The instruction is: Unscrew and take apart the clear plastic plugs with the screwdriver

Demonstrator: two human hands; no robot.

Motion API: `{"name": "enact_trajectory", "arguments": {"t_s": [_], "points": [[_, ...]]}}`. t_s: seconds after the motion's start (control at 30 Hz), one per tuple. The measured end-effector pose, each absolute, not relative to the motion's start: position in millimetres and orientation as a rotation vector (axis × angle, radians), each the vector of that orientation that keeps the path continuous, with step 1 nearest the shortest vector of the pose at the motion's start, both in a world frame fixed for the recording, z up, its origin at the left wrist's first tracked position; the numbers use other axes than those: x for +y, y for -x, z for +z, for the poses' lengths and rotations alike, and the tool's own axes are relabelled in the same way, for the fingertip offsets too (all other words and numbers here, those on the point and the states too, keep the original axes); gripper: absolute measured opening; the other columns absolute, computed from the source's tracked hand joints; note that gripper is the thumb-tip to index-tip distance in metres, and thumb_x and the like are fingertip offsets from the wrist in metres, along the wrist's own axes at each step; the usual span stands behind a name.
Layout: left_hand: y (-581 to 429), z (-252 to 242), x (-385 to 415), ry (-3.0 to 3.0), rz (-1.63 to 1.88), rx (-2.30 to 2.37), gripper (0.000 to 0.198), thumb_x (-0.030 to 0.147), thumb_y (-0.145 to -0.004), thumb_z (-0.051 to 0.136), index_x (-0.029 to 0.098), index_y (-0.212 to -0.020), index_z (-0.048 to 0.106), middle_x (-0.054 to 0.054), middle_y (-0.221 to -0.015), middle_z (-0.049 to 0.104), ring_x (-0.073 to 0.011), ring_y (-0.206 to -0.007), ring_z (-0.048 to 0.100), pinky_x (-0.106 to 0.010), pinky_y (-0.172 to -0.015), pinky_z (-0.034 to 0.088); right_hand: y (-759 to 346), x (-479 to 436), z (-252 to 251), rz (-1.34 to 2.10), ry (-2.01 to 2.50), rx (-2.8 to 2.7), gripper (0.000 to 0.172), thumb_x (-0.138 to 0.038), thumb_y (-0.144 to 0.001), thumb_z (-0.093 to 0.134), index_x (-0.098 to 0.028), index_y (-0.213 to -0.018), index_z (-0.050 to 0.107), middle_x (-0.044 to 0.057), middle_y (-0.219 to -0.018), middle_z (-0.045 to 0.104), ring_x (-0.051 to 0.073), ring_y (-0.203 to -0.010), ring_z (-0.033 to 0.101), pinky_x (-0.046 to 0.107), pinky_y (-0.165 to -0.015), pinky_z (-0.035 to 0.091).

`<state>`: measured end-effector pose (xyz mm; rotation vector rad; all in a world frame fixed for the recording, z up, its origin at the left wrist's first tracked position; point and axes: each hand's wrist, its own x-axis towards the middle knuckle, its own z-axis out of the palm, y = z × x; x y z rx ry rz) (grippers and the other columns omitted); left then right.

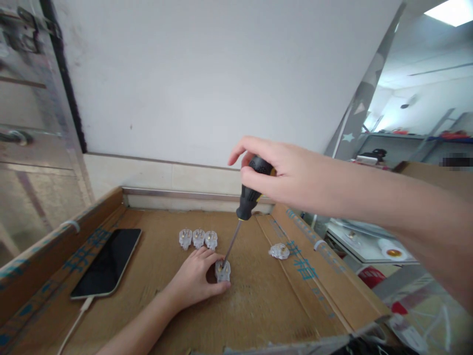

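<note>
My right hand (264, 165) is closed around the black handle of a screwdriver (249, 195), held tilted with its shaft pointing down and left. The tip meets a clear plastic plug (222, 272) with brass-coloured parts inside. Thumb and fingers of my left hand (199, 276) grip that plug from its left and near sides against the cardboard. Just beyond the left hand, three similar clear plugs (198, 238) stand in a row. Another clear plug piece (280, 251) lies apart on the right. Whether the tip sits in a screw is too small to tell.
The work surface is a cardboard-lined tray (258, 310) with raised sides. On its left lies a phone (107, 264) with a white cable (76, 320) plugged in. A white wall (207, 84) rises behind. Beyond the right side stands a white table (369, 241) with items on it.
</note>
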<state>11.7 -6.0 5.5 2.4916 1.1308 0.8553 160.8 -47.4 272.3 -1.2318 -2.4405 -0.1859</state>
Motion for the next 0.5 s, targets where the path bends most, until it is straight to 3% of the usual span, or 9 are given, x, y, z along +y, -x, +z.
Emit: {"name": "enact_trajectory", "arguments": {"t_s": [0.1, 0.23, 0.37, 0.43, 0.5], "points": [[-11, 7, -7, -2.493, 0.850, 1.113, 0.045, 0.043, -0.070, 0.066, 0.021, -0.108, 0.058, -0.006, -0.098, 0.065, -0.0254, -0.094, 0.056, -0.038, -0.086, 0.042, -161, -51, 277, -0.145, 1.348, -2.477, 0.012, -0.027, -0.078, 0.049, -0.023, -0.080, 0.060, -0.005, -0.052, 0.052, 0.008, -0.040, 0.040, 0.023, -0.041, 0.022], [-11, 9, -8, -2.484, 0.823, 1.111, 0.046, 0.041, -0.069, 0.066, 0.021, -0.110, 0.057, -0.006, -0.100, 0.063, -0.0253, -0.096, 0.055, -0.038, -0.087, 0.042, -164, -46, 276, -0.520, 1.480, -2.343, 0.028, -0.036, -0.084, 0.046, -0.019, -0.065, 0.057, -0.003, -0.045, 0.045, 0.009, -0.037, 0.033, 0.026, -0.042, 0.019], [-11, 9, -7, -2.465, 0.821, 1.104, 0.042, 0.043, -0.074, 0.063, 0.020, -0.109, 0.058, -0.006, -0.100, 0.063, -0.0243, -0.095, 0.055, -0.037, -0.086, 0.042, -171, -40, 275, -0.351, 1.346, -2.405, 0.012, -0.022, -0.080, 0.047, -0.021, -0.082, 0.060, -0.003, -0.064, 0.057, 0.009, -0.048, 0.043, 0.024, -0.048, 0.027], [-11, 8, -6, -2.471, 0.825, 1.095, 0.034, 0.039, -0.079, 0.058, 0.021, -0.109, 0.058, -0.006, -0.097, 0.064, -0.0230, -0.092, 0.056, -0.036, -0.084, 0.043, -172, -42, 276, -0.246, 1.291, -2.459, 0.015, -0.021, -0.076, 0.049, -0.022, -0.086, 0.060, -0.001, -0.080, 0.061, 0.010, -0.058, 0.049, 0.023, -0.052, 0.031], [-12, 7, -5, -2.478, 0.832, 1.091, 0.029, 0.033, -0.082, 0.055, 0.021, -0.107, 0.058, -0.005, -0.094, 0.064, -0.0219, -0.090, 0.056, -0.034, -0.082, 0.044, -171, -45, 277, -0.207, 1.288, -2.491, 0.015, -0.023, -0.077, 0.048, -0.021, -0.085, 0.061, 0.000, -0.081, 0.062, 0.010, -0.059, 0.049, 0.023, -0.052, 0.031]]}}
